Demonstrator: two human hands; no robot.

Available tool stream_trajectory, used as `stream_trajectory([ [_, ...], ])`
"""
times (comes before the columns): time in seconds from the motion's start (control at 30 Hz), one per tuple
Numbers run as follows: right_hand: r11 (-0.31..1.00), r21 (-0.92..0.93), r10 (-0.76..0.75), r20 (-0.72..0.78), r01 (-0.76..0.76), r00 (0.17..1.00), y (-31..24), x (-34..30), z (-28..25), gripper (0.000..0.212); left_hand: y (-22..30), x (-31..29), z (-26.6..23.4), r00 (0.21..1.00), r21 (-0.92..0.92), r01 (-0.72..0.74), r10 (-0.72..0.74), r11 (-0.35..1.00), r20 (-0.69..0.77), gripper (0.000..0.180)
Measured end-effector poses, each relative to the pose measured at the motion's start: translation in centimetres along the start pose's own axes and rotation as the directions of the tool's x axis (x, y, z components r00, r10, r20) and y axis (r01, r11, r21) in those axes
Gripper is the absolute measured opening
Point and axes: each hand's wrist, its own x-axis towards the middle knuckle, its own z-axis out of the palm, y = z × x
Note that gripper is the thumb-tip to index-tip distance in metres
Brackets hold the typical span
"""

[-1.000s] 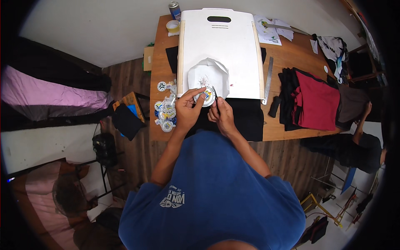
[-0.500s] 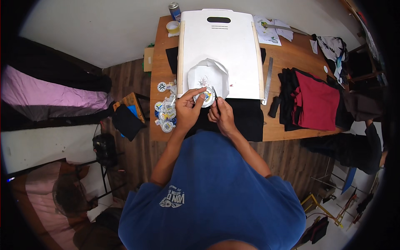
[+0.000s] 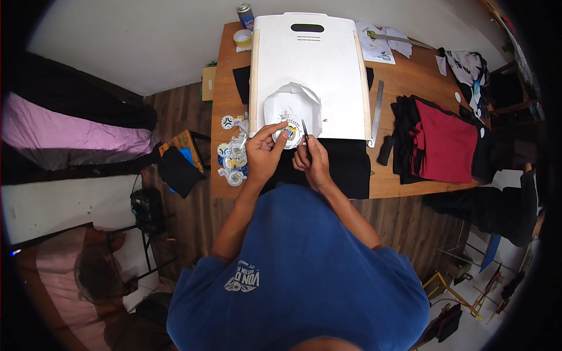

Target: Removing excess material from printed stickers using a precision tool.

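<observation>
My left hand [image 3: 266,151] pinches a round white emblem [image 3: 289,136] with blue, yellow and red in its middle, thumb on its face. Held in my right hand [image 3: 314,164] is a slim dark pointed tool [image 3: 305,130], its tip aimed away from me just right of the emblem. Whether it is tweezers or small snips cannot be made out. Both hands are over the near edge of a white paper tray [image 3: 313,120] with small pale scraps [image 3: 287,111] inside. The tray rests on a large white board [image 3: 307,61].
Left of the board lies a pile of round emblems [image 3: 235,157]. To the right are a metal ruler [image 3: 376,111], a dark cylindrical object [image 3: 385,150] and folded red and black cloth [image 3: 445,140]. A spray can [image 3: 245,16] and tape roll [image 3: 242,38] stand at the far left. Black cloth [image 3: 345,169] covers the near table edge.
The tool in my right hand has moved slightly away from the emblem's right edge, and more of its tip shows. The emblem has turned slightly in my left fingers.
</observation>
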Motion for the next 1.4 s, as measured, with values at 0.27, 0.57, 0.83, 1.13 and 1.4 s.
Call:
stream_trajectory([
  [0.27, 0.995, -0.099, -0.003, -0.128, -0.01, 0.992, -0.7, 1.0, -0.1, 0.013, -0.4, 0.0, 0.0, 0.999, -0.05, -0.033, 0.035, 0.998, 0.04, 0.021],
  [0.57, 0.999, -0.018, -0.046, -0.09, 0.044, 0.995, -0.3, 1.0, -0.5, 0.032, -0.2, 0.1, 0.0, 0.996, -0.019, -0.016, 0.018, 1.0, 0.084, 0.029],
  [0.83, 0.998, -0.053, 0.021, -0.001, -0.021, 1.0, 0.3, 0.3, -0.3, 0.036, -0.5, 0.0, -0.9, 0.998, 0.013, -0.043, 0.042, 0.999, 0.056, 0.026],
  [1.13, 0.999, -0.025, 0.036, 0.001, -0.036, 0.999, 0.4, 0.0, 0.1, 0.032, -0.1, -0.2, -0.8, 0.998, 0.063, -0.054, 0.051, 0.997, 0.046, 0.026],
  [1.4, 0.999, -0.041, 0.027, 0.011, -0.027, 1.0, 0.3, 0.2, -0.3, 0.032, -0.4, 0.1, -0.6, 0.997, 0.078, -0.057, 0.053, 0.995, 0.052, 0.025],
])
